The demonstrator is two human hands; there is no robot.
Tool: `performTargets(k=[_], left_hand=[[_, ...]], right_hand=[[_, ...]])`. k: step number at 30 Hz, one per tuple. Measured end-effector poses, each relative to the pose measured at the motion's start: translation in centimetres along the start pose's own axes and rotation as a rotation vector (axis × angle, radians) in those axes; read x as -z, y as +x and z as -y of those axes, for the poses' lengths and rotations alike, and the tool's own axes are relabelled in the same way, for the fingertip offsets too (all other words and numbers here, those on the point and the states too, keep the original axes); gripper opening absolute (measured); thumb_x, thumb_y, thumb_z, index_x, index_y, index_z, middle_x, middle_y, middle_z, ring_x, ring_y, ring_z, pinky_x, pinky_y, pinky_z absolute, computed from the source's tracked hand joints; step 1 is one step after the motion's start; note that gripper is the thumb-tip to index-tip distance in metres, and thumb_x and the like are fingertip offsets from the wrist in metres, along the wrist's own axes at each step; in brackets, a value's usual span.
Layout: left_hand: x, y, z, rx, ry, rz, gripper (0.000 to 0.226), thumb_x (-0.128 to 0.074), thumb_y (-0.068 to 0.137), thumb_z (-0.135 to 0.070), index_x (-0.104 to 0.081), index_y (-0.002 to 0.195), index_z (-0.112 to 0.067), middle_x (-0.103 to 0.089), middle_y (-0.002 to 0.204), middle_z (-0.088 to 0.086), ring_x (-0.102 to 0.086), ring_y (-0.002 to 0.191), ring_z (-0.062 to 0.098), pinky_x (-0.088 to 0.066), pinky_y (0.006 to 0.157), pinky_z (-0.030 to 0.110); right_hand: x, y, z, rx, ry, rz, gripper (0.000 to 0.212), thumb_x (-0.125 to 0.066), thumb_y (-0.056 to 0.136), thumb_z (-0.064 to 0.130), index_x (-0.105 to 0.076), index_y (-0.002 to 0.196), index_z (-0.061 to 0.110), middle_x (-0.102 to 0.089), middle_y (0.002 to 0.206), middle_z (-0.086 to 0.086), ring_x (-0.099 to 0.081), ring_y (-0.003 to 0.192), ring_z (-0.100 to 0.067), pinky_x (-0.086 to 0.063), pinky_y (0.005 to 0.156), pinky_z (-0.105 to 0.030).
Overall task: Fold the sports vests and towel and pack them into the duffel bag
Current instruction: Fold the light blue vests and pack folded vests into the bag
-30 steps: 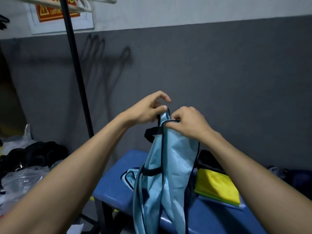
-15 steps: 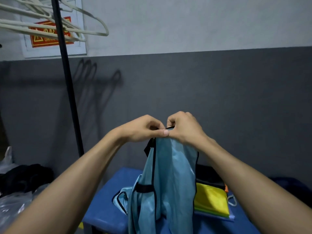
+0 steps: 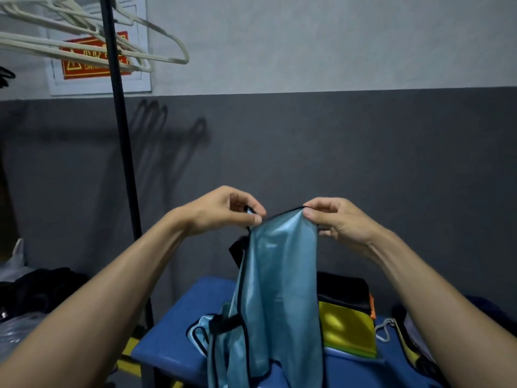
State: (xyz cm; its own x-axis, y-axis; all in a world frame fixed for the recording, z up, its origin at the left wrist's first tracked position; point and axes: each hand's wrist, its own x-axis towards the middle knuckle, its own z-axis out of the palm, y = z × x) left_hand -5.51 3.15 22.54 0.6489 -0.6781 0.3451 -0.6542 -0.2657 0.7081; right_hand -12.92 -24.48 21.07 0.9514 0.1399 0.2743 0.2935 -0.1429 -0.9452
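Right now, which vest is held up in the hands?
The light blue vest, pinched by left hand and right hand; the yellow vest lies folded.

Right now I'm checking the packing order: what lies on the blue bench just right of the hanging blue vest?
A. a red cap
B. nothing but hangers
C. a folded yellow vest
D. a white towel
C: a folded yellow vest lies on the bench to the right of the blue vest that both hands hold up.
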Motion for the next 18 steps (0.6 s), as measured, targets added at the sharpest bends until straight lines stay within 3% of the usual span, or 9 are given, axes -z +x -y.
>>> performTargets(k=[5, 9, 11, 14, 18], left_hand=[[0.1, 0.3, -1.9, 0.018, -0.291, -0.068, 0.012, -0.059, 0.100, -0.004, -0.066, 0.104, -0.013, -0.066, 0.085, 0.000, -0.062, 0.073, 0.008, -0.055, 0.068, 0.022], [-0.2, 0.9, -4.0, -0.056, -0.070, -0.166, 0.013, -0.053, 0.104, -0.007, -0.065, 0.108, -0.012, -0.061, 0.081, 0.001, -0.054, 0.070, 0.012, -0.049, 0.061, 0.024], [-0.2, 1.0, -4.7, -0.120, 0.060, -0.209, 0.012, -0.057, 0.103, -0.013, -0.067, 0.107, -0.016, -0.067, 0.084, 0.002, -0.055, 0.074, 0.012, -0.048, 0.065, 0.030], [-0.1, 1.0, -5.3, -0.149, 0.093, -0.174, 0.011, -0.059, 0.100, -0.026, -0.066, 0.108, -0.021, -0.073, 0.101, 0.018, -0.058, 0.081, 0.023, -0.047, 0.073, 0.042], [0.0, 0.8, -5.5, -0.176, 0.061, -0.117, 0.018, -0.058, 0.100, -0.032, -0.060, 0.115, -0.022, -0.072, 0.104, 0.021, -0.063, 0.091, 0.040, -0.049, 0.085, 0.051]], right_hand=[[-1.6, -0.4, 2.2, 0.195, -0.243, 0.109, 0.010, -0.071, 0.093, 0.017, -0.075, 0.099, 0.010, -0.075, 0.095, -0.006, -0.066, 0.089, -0.013, -0.051, 0.080, -0.025], [-3.3, -0.3, 3.1, 0.367, -0.442, 0.022, 0.007, -0.076, 0.091, 0.017, -0.078, 0.097, 0.014, -0.075, 0.100, -0.001, -0.070, 0.096, -0.008, -0.055, 0.092, -0.028], [-4.1, -0.2, 3.0, 0.439, -0.517, -0.063, 0.006, -0.079, 0.088, 0.020, -0.081, 0.094, 0.021, -0.070, 0.110, 0.007, -0.068, 0.103, -0.005, -0.055, 0.096, -0.032], [-5.3, -0.1, 3.1, 0.505, -0.583, -0.169, 0.006, -0.080, 0.087, 0.026, -0.082, 0.092, 0.029, -0.064, 0.122, 0.012, -0.063, 0.113, -0.002, -0.053, 0.099, -0.032], [-6.4, 0.2, 3.9, 0.520, -0.571, -0.255, 0.003, -0.080, 0.086, 0.023, -0.081, 0.088, 0.022, -0.074, 0.098, 0.011, -0.070, 0.089, -0.002, -0.057, 0.085, -0.027]])
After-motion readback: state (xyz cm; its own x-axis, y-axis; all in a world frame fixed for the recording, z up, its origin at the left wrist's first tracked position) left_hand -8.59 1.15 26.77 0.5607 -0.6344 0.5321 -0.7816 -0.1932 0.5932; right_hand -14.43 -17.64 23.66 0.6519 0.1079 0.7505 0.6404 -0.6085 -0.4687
